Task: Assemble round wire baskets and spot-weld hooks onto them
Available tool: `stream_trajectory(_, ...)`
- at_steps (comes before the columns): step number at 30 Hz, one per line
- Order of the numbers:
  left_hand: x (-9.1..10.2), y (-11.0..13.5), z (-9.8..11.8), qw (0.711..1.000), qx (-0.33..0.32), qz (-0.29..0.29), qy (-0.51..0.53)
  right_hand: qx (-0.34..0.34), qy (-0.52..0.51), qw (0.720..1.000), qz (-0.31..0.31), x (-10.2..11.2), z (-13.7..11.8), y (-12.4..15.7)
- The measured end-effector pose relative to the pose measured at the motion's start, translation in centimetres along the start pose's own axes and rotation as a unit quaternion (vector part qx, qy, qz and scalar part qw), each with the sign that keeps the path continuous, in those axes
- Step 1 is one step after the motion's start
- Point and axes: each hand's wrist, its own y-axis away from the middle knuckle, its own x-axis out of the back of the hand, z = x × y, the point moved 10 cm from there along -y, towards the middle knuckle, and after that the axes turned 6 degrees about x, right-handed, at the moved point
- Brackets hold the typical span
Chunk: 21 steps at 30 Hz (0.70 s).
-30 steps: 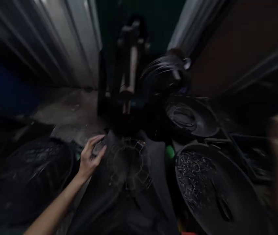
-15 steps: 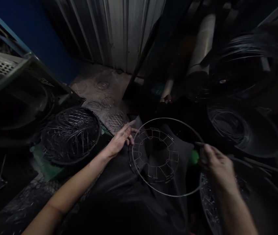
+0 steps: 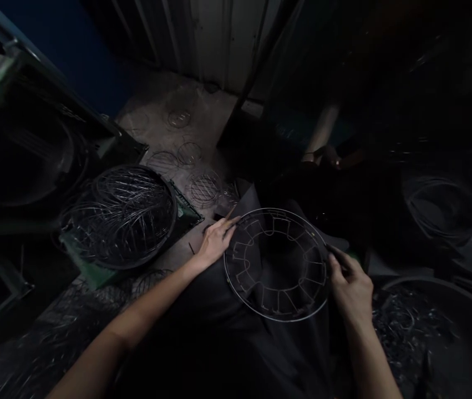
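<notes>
Over my dark-clad lap lies a round wire frame [image 3: 278,289] with U-shaped wire spokes around an inner circle. A larger plain wire ring [image 3: 281,320] lies around it, nearly matching its outline. My right hand [image 3: 350,285] grips the ring's right edge between thumb and fingers. At the upper left edge, my left hand [image 3: 216,242] is closed with its fingers at the rim of the wire frame. Its thumb and fingertips are partly dark, and the exact contact between ring and frame is too dim to make out.
To the left, a round black basin [image 3: 175,213] full of thin wire pieces sits on a green crate [image 3: 94,274]. Round wire grids [image 3: 204,188] lie on the floor ahead. At right stands a container of small metal pieces [image 3: 410,321]. A corrugated wall [image 3: 211,44] rises behind.
My right hand has brought the wire ring left, so it now lies around the spoked frame instead of sticking out to the right. My left fingers have closed at the rim. The view has shifted.
</notes>
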Motion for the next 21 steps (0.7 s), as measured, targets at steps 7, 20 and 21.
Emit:
stream_trajectory(7, -0.8, 0.7, -1.3, 0.999, 0.016, -0.001, -0.036, -0.001, 0.048, 0.995, -0.092, -1.1, 1.3, 0.4)
stream_trajectory(20, 0.2, -0.6, 0.1, 1.0, -0.005, 0.012, 0.006, -0.059, -0.062, 0.996, -0.019, -0.3, 1.4, 0.6)
stream_trajectory(21, 0.2, -0.6, 0.3, 1.0, -0.008, 0.011, 0.001, -0.018, -0.013, 1.0, 0.003, 0.4, 0.5, 0.4)
